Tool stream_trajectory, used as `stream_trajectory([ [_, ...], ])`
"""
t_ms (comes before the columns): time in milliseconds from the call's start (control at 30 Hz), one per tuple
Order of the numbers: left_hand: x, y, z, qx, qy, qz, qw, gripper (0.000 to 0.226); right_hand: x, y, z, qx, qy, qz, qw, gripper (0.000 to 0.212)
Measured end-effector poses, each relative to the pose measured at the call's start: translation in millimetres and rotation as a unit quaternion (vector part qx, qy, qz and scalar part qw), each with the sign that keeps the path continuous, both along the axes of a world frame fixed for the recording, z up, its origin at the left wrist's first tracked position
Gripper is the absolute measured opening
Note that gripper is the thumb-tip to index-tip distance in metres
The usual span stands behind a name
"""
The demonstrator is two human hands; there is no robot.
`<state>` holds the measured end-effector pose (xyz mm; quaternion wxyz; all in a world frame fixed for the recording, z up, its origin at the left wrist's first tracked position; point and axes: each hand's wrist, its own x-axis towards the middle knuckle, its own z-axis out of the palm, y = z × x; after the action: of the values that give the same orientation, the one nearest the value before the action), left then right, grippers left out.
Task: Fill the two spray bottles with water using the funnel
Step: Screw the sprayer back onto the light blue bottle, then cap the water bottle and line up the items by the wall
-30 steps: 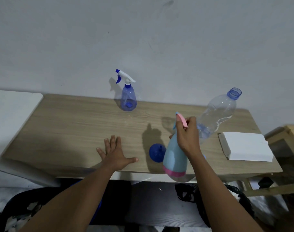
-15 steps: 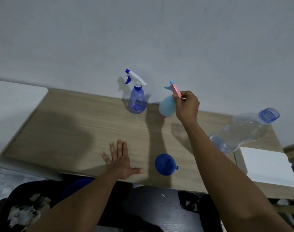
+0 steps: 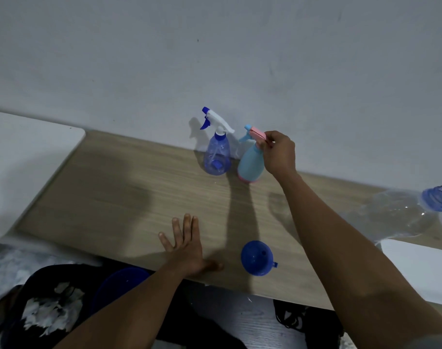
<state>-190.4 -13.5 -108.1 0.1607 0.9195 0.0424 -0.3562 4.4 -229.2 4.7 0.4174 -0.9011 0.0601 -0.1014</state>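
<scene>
Left hand rests flat, fingers spread, holding nothing; funnel lies at its 3 o'clock. Far back, right hand pinches the pale blue spray bottle head, beside the clear blue spray bottle. Looks like placing; next, let go.

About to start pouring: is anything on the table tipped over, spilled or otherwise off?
The funnel lies near the table's front edge, not in a bottle. Both spray bottles, blue and pastel, stand upright with heads still on. No spill visible.
</scene>
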Motion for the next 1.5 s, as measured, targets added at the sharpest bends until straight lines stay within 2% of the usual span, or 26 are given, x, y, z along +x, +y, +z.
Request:
stream_trajectory([
  [367, -2, 1, -1, -0.006, -0.007, 0.003, 1.000, 0.157, 6, -4, 3, -0.023, 0.035, 0.032, 0.999, 0.019],
  [467, -4, 1, -1, -0.010, -0.014, 0.004, 1.000, 0.156, -1, -7, 3, 0.007, 0.023, 0.017, 1.000, 0.057],
  [533, -4, 1, -1, -0.010, -0.018, 0.003, 1.000, 0.155, -17, -9, 1, 0.032, -0.004, 0.002, 0.999, 0.071],
  [600, -3, 2, -2, -0.014, -0.014, 0.001, 1.000, 0.154, -42, -14, -6, 0.042, -0.028, -0.017, 0.999, 0.068],
  [700, -2, 4, -3, -0.011, -0.015, 0.004, 1.000, 0.154, -94, -22, -28, 0.053, -0.022, -0.034, 0.998, 0.050],
  [900, -6, 1, -3, -0.010, -0.042, 0.017, 0.999, 0.153, -217, -56, -82, 0.048, 0.053, -0.059, 0.996, 0.024],
  [1000, -12, -3, -2, 0.004, -0.084, 0.025, 0.996, 0.147, -265, -81, -101, 0.050, 0.108, -0.065, 0.991, 0.027],
  [1100, -10, -14, 2, -0.005, -0.100, 0.050, 0.994, 0.129, -293, -110, -111, 0.011, 0.098, -0.112, 0.989, 0.027],
  [1200, 1, -41, 16, -0.073, -0.180, 0.091, 0.977, 0.106, -294, -142, -111, -0.005, 0.103, -0.148, 0.984, 0.025],
  [1333, 1, -118, 67, -0.200, -0.313, 0.083, 0.925, 0.078, -281, -171, -111, -0.075, 0.157, -0.094, 0.980, 0.029],
  [1433, -1, -178, 104, -0.305, -0.330, 0.073, 0.890, 0.078, -279, -180, -114, -0.136, 0.202, -0.041, 0.969, 0.020],
  [1500, -1, -208, 119, -0.353, -0.323, 0.059, 0.876, 0.085, -280, -189, -114, -0.120, 0.202, -0.035, 0.971, 0.020],
])
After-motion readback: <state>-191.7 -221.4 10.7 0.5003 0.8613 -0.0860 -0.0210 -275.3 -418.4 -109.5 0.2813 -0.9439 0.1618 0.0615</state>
